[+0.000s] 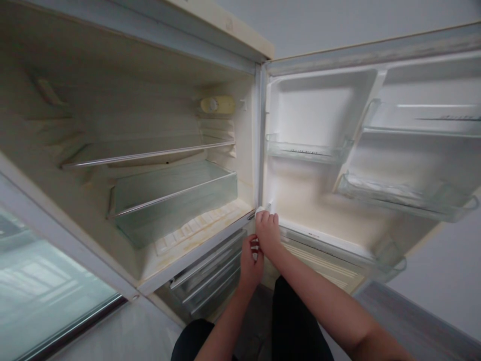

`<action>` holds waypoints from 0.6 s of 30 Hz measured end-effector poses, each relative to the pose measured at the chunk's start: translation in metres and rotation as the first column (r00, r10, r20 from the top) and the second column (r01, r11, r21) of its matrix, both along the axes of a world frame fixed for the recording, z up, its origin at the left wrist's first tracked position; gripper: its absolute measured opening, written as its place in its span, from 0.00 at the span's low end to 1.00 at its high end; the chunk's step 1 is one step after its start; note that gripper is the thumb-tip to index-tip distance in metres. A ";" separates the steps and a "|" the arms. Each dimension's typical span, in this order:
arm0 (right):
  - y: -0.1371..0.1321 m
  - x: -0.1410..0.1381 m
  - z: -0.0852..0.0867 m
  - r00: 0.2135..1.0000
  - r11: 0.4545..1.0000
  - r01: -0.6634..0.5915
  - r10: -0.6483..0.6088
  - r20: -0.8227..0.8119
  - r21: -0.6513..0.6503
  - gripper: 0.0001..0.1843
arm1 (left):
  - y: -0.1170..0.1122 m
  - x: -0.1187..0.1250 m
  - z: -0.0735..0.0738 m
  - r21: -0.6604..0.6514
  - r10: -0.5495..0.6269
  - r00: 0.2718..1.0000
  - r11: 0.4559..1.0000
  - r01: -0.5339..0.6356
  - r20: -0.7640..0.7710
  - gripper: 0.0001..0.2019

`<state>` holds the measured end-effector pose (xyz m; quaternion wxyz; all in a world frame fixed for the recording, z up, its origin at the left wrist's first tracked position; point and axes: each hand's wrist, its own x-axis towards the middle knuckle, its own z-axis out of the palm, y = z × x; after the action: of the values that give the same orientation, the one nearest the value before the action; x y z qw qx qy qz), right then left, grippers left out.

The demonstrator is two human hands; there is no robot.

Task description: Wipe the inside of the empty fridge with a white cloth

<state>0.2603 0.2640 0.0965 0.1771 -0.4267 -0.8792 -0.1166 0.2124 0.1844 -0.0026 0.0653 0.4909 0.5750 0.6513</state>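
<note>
My right hand (268, 234) is closed on a white cloth or wipe (259, 210), of which only a small part shows above the fingers. It presses at the hinge-side corner where the refrigerator body (199, 252) meets its open upper door (308, 195). Just below and to the left, my left hand (251, 263) has its fingers curled close to the right wrist. Something whitish shows between those fingers, too small to name. Yellow-brown stains mark the compartment floor (210, 220) beside the hands.
Inside are a glass shelf (150, 153) and a clear drawer (180, 200). Door bins (308, 152) line the opened door. Below, the freezer section with drawers (210, 276) and its door (323, 260) stand open. My knees (296, 321) are close underneath; a glass-topped surface (45, 281) lies left.
</note>
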 end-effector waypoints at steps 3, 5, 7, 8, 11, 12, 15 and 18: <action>0.000 0.003 -0.004 0.999 0.999 -0.035 0.035 0.002 0.028 0.25 | -0.002 0.003 0.011 0.018 0.045 0.999 0.999 -0.045 -0.015 0.14; -0.001 0.016 -0.008 0.996 0.994 -0.085 0.085 0.003 0.067 0.25 | -0.001 0.003 0.017 0.038 0.061 0.995 0.998 -0.058 -0.080 0.12; -0.001 0.033 -0.011 0.994 0.989 -0.113 0.111 0.019 0.098 0.25 | 0.004 0.001 0.024 0.057 0.090 0.981 0.995 -0.081 -0.171 0.12; -0.002 0.042 -0.011 0.993 0.987 -0.115 0.112 0.032 0.109 0.25 | 0.007 0.000 0.027 0.069 0.110 0.967 0.993 -0.097 -0.230 0.13; -0.004 0.075 -0.012 0.995 0.986 -0.090 0.082 0.061 0.141 0.23 | 0.020 0.000 0.036 0.087 0.144 0.879 0.989 -0.117 -0.455 0.22; -0.005 0.086 -0.011 0.996 0.986 -0.074 0.065 0.066 0.149 0.21 | 0.024 0.002 0.039 0.077 0.136 0.836 0.991 -0.113 -0.532 0.24; -0.005 0.123 -0.010 0.995 0.983 -0.039 0.021 0.100 0.178 0.19 | 0.035 0.007 0.042 0.011 0.070 0.697 0.996 -0.089 -0.714 0.30; -0.001 0.162 -0.009 0.983 0.973 -0.059 0.018 0.183 0.222 0.19 | 0.042 0.010 0.041 -0.025 0.040 0.606 0.995 -0.099 -0.794 0.34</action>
<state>0.4226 0.2625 0.0879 0.1467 -0.3743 -0.8806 -0.2508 0.2227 0.2261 0.0385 -0.2047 0.7031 0.5844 0.3496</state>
